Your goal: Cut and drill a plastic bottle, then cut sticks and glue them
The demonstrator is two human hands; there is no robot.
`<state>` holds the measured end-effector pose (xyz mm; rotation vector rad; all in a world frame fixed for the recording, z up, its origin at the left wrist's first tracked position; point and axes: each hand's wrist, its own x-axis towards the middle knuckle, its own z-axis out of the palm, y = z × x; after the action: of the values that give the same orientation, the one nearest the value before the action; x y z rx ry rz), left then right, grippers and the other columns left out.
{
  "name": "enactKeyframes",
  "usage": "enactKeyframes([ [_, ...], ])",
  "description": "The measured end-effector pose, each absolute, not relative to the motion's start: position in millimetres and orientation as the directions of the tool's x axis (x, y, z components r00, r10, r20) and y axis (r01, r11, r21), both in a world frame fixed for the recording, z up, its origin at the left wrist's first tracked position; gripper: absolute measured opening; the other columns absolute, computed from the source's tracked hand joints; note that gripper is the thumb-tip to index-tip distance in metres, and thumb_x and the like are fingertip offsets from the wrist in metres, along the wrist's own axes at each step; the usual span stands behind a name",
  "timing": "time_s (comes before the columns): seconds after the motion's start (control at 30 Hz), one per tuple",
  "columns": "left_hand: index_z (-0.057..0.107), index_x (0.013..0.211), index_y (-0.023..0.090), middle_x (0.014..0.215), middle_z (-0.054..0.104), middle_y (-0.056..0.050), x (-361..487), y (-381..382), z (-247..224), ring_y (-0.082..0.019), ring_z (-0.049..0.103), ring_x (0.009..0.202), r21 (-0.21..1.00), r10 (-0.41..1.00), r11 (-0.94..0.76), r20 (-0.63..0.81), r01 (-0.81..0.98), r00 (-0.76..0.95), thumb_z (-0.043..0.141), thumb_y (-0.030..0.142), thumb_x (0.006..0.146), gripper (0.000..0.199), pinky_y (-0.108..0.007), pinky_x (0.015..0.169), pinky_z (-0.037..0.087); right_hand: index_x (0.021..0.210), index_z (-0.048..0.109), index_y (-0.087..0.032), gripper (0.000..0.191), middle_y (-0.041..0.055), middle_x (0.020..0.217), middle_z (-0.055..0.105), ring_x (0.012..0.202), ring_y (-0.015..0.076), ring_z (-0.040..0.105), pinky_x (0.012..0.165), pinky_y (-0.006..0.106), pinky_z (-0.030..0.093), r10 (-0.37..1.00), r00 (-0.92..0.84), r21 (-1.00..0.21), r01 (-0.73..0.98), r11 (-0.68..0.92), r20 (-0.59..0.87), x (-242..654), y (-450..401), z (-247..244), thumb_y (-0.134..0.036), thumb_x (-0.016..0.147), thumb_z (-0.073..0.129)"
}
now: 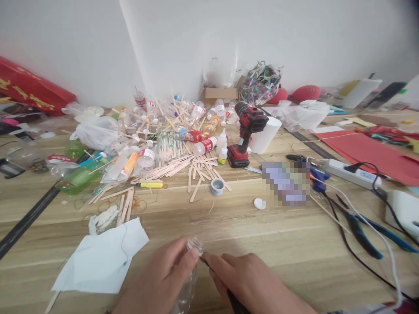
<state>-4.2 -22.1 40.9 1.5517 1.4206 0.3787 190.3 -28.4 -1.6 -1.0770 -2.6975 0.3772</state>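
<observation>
A clear plastic bottle [186, 292] is upright or nearly so at the front edge of the view, its open neck pointing away from me. My left hand [163, 272] is wrapped round the bottle just below its mouth, the thumb near the rim. From the right, my right hand [238, 277] grips a dark slim-handled tool [236, 302]. Its dark tip meets the bottle neck close to my left thumb; most of the tool is hidden, so I cannot tell its exact kind. A white bottle cap [259, 203] lies on the table beyond.
Wooden craft sticks [170, 168] and plastic bottles crowd the far middle. A red cordless drill [244, 135] stands behind a roll of tape [217, 186]. To the right are pliers [363, 235], a blue glue gun [319, 178] and a power strip [353, 172]. White paper [101, 257] lies left.
</observation>
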Motion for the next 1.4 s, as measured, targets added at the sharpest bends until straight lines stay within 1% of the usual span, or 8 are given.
enactKeyframes([
  [0.23,0.055,0.082,0.024,0.083,0.066,-0.001,-1,-15,41,-0.02,0.061,0.083,0.766,0.906,0.137,-0.354,0.629,0.233,0.03,0.051,0.095,0.039,-0.029,0.075,0.045,0.119,0.05,-0.006,0.052,0.0008,0.069,0.065,0.041,0.0138,0.058,0.035,0.024,0.034,0.73,-0.605,-0.139,0.732,0.667,0.318,174,-36,-16,-0.001,0.068,0.048],
  [0.53,0.058,0.09,0.023,0.089,0.065,-0.001,-2,-10,41,-0.021,0.059,0.093,0.832,0.9,0.146,-0.336,0.535,0.276,0.032,0.054,0.095,0.04,-0.028,0.08,0.045,0.125,0.044,-0.007,0.032,0.0033,0.073,0.066,0.049,0.0152,0.064,0.046,0.021,0.049,0.748,-0.517,-0.283,0.708,0.647,0.416,172,-33,-19,-0.008,0.097,0.029],
  [0.63,0.059,0.095,0.022,0.085,0.062,0.0,-1,-9,45,-0.018,0.057,0.082,0.848,0.91,0.129,-0.307,0.514,0.279,0.033,0.054,0.095,0.041,-0.027,0.074,0.043,0.123,0.043,-0.011,0.029,0.002,0.07,0.065,0.047,0.0151,0.063,0.046,0.02,0.05,0.743,-0.438,-0.289,0.725,0.625,0.506,168,-30,-21,-0.015,0.103,0.022],
  [0.83,0.057,0.099,0.021,0.078,0.053,0.003,-2,-10,47,-0.015,0.051,0.074,0.862,0.906,0.14,-0.31,0.487,0.288,0.034,0.054,0.096,0.041,-0.024,0.068,0.039,0.121,0.044,-0.015,0.029,-0.0005,0.068,0.065,0.045,0.0143,0.063,0.045,0.02,0.05,0.74,-0.356,-0.33,0.725,0.604,0.571,163,-28,-26,-0.022,0.105,0.02],
  [1.07,0.058,0.096,0.023,0.084,0.06,0.002,-14,-9,38,-0.017,0.056,0.084,0.894,0.887,0.156,-0.314,0.419,0.34,0.038,0.056,0.095,0.039,-0.024,0.072,0.041,0.115,0.047,-0.016,0.029,0.0002,0.069,0.065,0.048,0.0151,0.064,0.042,0.021,0.045,0.703,-0.477,-0.288,0.678,0.676,0.527,168,-25,-12,-0.02,0.105,0.02],
  [1.2,0.063,0.101,0.025,0.086,0.065,0.002,-20,-9,31,-0.019,0.058,0.087,0.907,0.891,0.125,-0.281,0.403,0.357,0.04,0.056,0.094,0.04,-0.025,0.073,0.042,0.117,0.047,-0.018,0.024,0.0014,0.075,0.068,0.052,0.0146,0.066,0.046,0.019,0.046,0.743,-0.454,-0.439,0.608,0.662,0.491,169,-28,-10,-0.018,0.103,0.028],
  [1.3,0.065,0.108,0.026,0.085,0.066,0.003,-22,-10,26,-0.019,0.058,0.084,0.917,0.899,0.125,-0.266,0.378,0.347,0.042,0.058,0.093,0.042,-0.025,0.071,0.042,0.135,0.034,-0.014,0.033,0.0009,0.072,0.068,0.049,0.0138,0.065,0.044,0.017,0.046,0.787,-0.402,-0.512,0.603,0.612,0.467,168,-32,-11,-0.019,0.103,0.03],
  [1.4,0.064,0.113,0.025,0.089,0.068,0.002,-22,-11,24,-0.019,0.059,0.086,0.927,0.889,0.136,-0.27,0.349,0.37,0.043,0.057,0.094,0.043,-0.026,0.076,0.043,0.151,0.01,-0.012,0.05,0.002,0.075,0.07,0.043,0.0145,0.063,0.039,0.019,0.047,0.764,-0.418,-0.428,0.648,0.63,0.491,166,-33,-11,-0.02,0.104,0.023],
])
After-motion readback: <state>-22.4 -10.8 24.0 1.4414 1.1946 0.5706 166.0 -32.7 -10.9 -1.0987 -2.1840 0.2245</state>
